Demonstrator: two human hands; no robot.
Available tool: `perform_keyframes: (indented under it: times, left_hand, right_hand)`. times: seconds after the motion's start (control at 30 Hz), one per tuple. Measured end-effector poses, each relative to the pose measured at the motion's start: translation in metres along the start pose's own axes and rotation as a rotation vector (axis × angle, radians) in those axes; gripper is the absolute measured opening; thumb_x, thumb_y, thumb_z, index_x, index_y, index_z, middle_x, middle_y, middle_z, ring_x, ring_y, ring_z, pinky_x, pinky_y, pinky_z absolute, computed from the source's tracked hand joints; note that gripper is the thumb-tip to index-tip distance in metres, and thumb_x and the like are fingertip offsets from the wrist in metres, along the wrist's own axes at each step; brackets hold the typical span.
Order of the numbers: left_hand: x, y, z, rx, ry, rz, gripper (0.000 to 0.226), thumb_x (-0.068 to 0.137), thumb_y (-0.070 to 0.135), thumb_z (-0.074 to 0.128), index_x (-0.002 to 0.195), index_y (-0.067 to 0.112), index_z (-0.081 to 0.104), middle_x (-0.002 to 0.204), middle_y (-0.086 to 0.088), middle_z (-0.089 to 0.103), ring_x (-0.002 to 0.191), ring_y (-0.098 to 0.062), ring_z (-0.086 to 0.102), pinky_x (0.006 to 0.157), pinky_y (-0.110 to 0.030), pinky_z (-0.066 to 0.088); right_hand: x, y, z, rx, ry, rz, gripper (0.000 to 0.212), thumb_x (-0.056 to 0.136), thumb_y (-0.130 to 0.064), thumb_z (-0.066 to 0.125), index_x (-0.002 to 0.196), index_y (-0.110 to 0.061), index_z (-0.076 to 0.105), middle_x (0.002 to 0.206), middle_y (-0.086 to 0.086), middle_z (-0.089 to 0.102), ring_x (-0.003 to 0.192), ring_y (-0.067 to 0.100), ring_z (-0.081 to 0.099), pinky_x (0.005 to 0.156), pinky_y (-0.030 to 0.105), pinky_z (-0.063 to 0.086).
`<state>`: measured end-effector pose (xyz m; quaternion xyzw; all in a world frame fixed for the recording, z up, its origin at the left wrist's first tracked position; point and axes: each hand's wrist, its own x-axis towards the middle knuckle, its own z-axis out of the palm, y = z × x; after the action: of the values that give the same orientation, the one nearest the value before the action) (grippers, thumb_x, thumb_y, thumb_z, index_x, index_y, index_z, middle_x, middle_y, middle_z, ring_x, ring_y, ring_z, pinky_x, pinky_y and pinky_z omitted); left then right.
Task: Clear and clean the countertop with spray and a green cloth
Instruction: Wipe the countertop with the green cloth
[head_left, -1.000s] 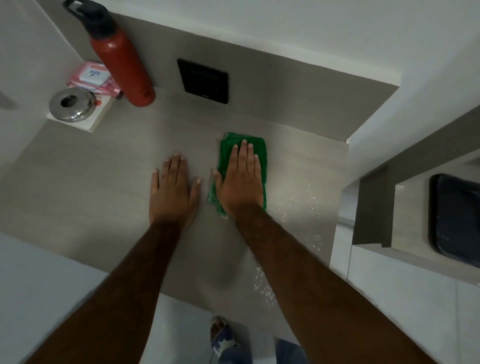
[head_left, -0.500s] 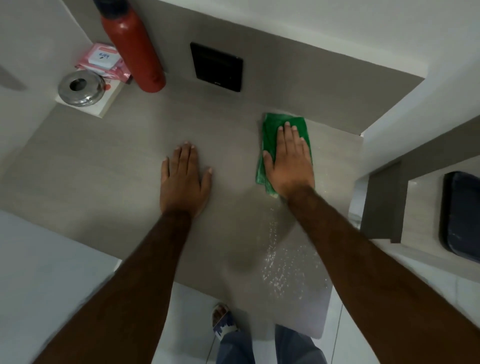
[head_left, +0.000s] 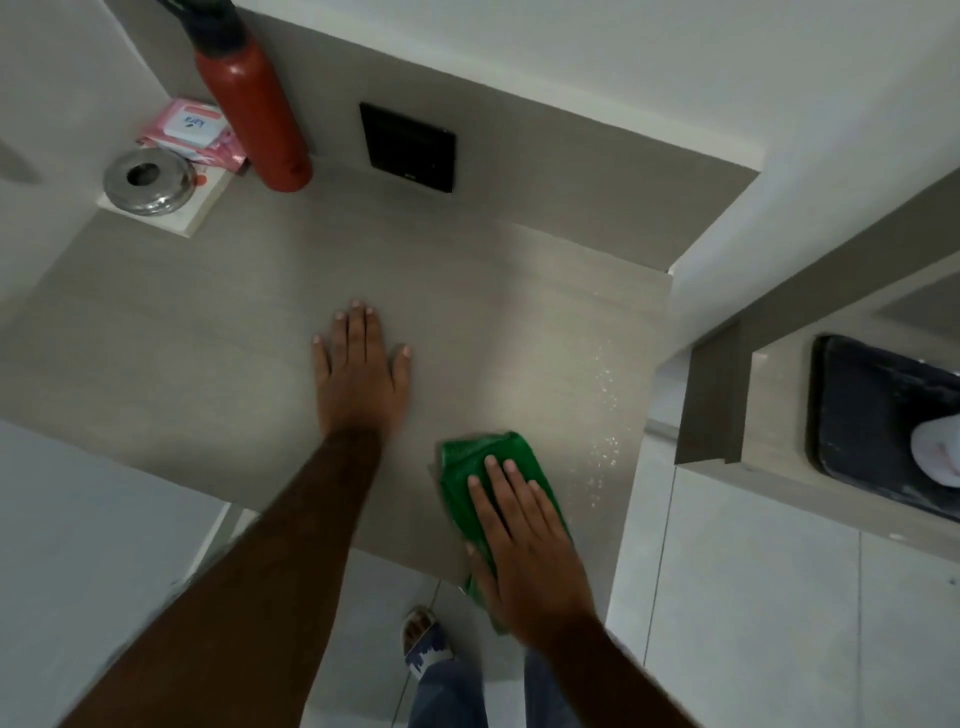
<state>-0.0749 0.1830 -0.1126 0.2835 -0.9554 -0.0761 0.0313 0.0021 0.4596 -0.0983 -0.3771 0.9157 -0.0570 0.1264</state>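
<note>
A folded green cloth (head_left: 470, 467) lies at the front edge of the grey countertop (head_left: 208, 338), its near end hanging past the edge. My right hand (head_left: 524, 545) is pressed flat on top of it, fingers spread forward. My left hand (head_left: 358, 374) rests palm down on the bare counter to the left of the cloth, holding nothing. Spray droplets (head_left: 605, 415) glisten along the counter's right side. No spray bottle is in view.
A red bottle (head_left: 254, 114) stands at the back wall beside a pink wipes packet (head_left: 189, 127) and a steel lid (head_left: 148, 182) on a white box. A black wall panel (head_left: 408, 145) is behind. A dark tray (head_left: 878, 415) sits on the right ledge.
My right hand has dragged the green cloth from the back right of the counter down to its front edge. My left hand stayed flat in place.
</note>
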Motion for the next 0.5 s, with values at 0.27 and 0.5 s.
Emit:
perform_keyframes:
  times: [0.27,0.5]
  left_hand:
    - [-0.001,0.000,0.008,0.000,0.064,-0.003,0.068,0.101,0.048,0.035,0.156,0.007,0.031,0.164,-0.012,0.029,0.153,-0.031,0.024,0.123,-0.055,0.016]
    - [-0.001,0.001,0.007,-0.002,0.056,-0.005,0.067,0.103,0.049,0.030,0.158,0.010,0.027,0.166,-0.008,0.025,0.154,-0.027,0.021,0.124,-0.054,0.015]
  right_hand:
    - [0.158,0.126,-0.057,0.006,0.146,0.284,0.063,0.108,-0.042,0.031,0.165,-0.017,0.020,0.173,0.010,0.017,0.161,0.028,0.013,0.131,0.045,0.012]
    - [0.165,0.064,-0.045,0.032,0.172,0.279,0.065,0.101,-0.032,0.041,0.162,-0.011,0.030,0.170,0.013,0.026,0.158,0.033,0.024,0.128,0.048,0.016]
